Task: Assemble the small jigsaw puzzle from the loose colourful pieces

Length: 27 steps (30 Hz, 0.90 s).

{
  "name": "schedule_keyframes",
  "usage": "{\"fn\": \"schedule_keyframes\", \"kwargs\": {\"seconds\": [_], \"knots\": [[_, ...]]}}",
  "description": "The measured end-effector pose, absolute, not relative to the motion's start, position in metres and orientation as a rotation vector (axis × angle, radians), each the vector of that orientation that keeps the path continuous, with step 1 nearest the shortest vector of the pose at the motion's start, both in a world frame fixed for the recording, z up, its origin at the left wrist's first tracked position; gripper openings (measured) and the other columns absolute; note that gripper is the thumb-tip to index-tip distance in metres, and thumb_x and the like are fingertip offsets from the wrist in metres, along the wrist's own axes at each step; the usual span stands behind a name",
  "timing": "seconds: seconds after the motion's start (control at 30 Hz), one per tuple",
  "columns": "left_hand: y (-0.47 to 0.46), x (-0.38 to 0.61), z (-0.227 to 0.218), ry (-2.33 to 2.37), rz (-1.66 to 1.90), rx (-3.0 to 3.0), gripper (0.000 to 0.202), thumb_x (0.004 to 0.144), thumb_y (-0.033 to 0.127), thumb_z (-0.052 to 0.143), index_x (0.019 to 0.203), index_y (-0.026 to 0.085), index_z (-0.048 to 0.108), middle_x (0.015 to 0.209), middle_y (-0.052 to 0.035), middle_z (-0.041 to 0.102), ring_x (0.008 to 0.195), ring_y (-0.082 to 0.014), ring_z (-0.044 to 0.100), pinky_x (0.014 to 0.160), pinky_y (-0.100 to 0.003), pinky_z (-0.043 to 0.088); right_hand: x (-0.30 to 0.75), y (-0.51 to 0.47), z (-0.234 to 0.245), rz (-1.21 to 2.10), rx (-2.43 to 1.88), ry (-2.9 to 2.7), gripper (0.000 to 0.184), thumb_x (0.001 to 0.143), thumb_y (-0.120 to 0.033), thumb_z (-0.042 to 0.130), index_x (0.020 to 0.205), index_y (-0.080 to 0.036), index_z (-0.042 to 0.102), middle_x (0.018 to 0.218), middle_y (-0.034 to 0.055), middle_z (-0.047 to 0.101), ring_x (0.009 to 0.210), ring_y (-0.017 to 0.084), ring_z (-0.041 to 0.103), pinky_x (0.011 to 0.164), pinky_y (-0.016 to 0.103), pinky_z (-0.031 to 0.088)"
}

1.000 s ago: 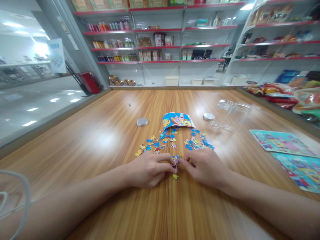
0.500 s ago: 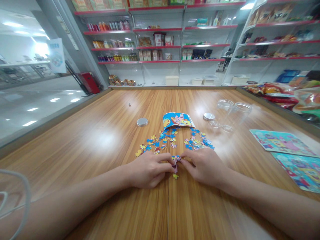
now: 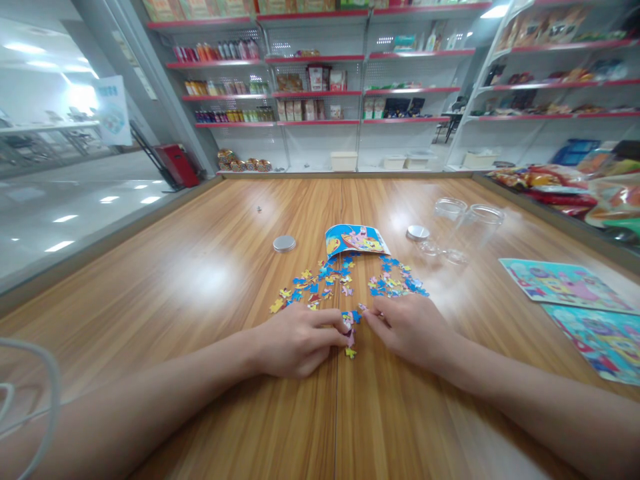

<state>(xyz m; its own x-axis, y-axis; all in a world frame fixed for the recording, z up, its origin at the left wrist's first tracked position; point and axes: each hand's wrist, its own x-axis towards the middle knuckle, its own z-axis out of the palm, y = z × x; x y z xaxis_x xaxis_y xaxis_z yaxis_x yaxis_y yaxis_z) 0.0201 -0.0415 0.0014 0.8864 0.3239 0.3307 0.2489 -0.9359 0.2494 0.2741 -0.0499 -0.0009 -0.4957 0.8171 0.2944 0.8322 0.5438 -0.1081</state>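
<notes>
Both my hands rest on a wooden table [image 3: 200, 280] in front of a scatter of small colourful puzzle pieces [image 3: 345, 283]. My left hand [image 3: 295, 343] is curled, its fingertips pinching a small cluster of joined puzzle pieces [image 3: 349, 325]. My right hand [image 3: 407, 330] is also curled, thumb and forefinger pinched on a single small puzzle piece [image 3: 362, 308] just right of that cluster. One yellow piece [image 3: 351, 353] lies loose below the fingers. A curved picture card [image 3: 356, 241] stands behind the scatter.
Two clear jars [image 3: 463, 230] lie on their sides at the right, with a metal lid [image 3: 418, 233] beside them and another lid [image 3: 284, 244] to the left. Two finished puzzle sheets [image 3: 565, 283] lie at the right edge. Store shelves fill the background.
My right hand has shifted slightly up and away from the cluster, its pinched piece now a little apart from the left fingers. The left hand stays in place.
</notes>
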Motion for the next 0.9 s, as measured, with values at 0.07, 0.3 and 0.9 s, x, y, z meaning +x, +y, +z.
{"fn": "schedule_keyframes", "kwargs": {"seconds": [0.07,0.3,0.9], "knots": [[-0.041,0.021,0.002,0.410,0.567,2.846,0.036,0.087,0.008,0.049,0.117,0.019,0.065,0.112,-0.0072,0.069,0.092,-0.0153,0.070,0.077,-0.024,0.058,0.274,-0.050,-0.002,-0.075,-1.348,-2.502,0.034,0.098,-0.034,0.048,0.070,-0.019,0.060,0.064,0.0048,0.069,0.058,0.017,0.062,0.056,0.030,0.026],[-0.041,0.020,0.001,0.378,0.557,2.846,0.037,0.087,0.007,0.049,0.120,0.018,0.064,0.114,-0.0079,0.070,0.095,-0.0158,0.071,0.081,-0.024,0.059,0.271,-0.053,0.002,-0.136,-1.472,-2.544,0.024,0.098,-0.030,0.046,0.094,-0.019,0.068,0.074,0.0078,0.073,0.065,0.020,0.066,0.058,0.030,0.032],[-0.042,0.020,0.000,0.430,0.616,2.861,0.031,0.087,0.008,0.050,0.109,0.020,0.067,0.108,-0.0058,0.070,0.087,-0.0135,0.070,0.073,-0.023,0.057,0.271,-0.050,0.003,-0.023,-0.969,-2.477,0.017,0.096,-0.019,0.054,0.100,-0.020,0.071,0.107,0.0079,0.071,0.116,0.029,0.051,0.103,0.051,0.035]]}}
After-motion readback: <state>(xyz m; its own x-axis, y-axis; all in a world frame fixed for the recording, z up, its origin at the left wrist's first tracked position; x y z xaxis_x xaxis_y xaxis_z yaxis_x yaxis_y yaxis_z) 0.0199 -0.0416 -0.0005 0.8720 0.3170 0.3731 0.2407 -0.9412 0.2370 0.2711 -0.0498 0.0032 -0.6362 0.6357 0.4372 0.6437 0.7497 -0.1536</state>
